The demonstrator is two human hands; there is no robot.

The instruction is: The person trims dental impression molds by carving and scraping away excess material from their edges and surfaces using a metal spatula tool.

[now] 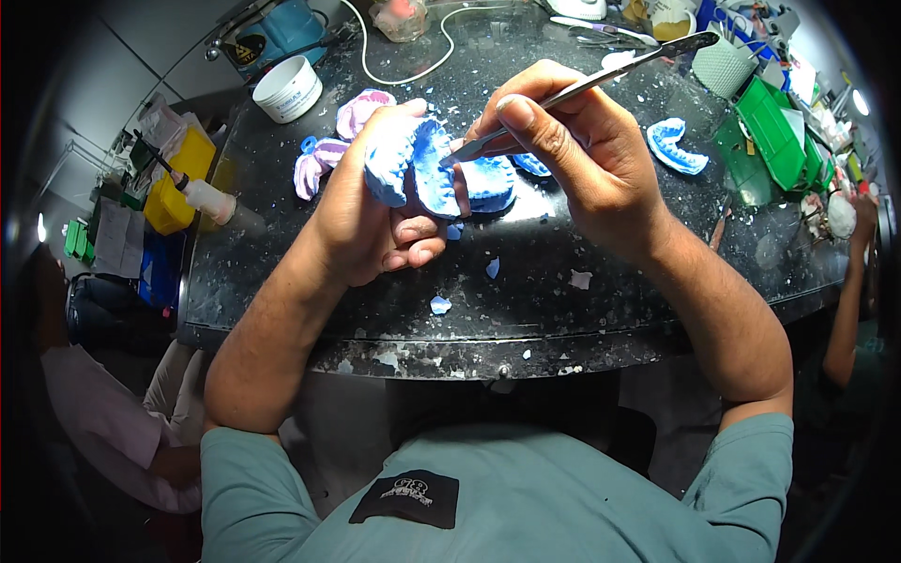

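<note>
My left hand (343, 225) is closed round a blue plaster dental model (434, 174), raised above the black bench. A lighter blue, toothed part (389, 161) sits beside the darker part; whether the two are joined I cannot tell. My right hand (596, 159) grips a slim metal plaster knife (638, 66) like a pen. Its blade tip meets or nearly meets the darker part's edge. Just behind, another blue model block (490, 185) rests on the bench, partly covered by my hands. Small blue chips (440, 305) lie below my hands.
Pinkish-purple dental impressions (317, 167) and a white tub (287, 89) stand back left. A blue arch-shaped piece (676, 146) lies to the right, near a green bin (771, 131). At left are a bottle (208, 199) and yellow bin (192, 169). Another person's hand (862, 216) shows far right.
</note>
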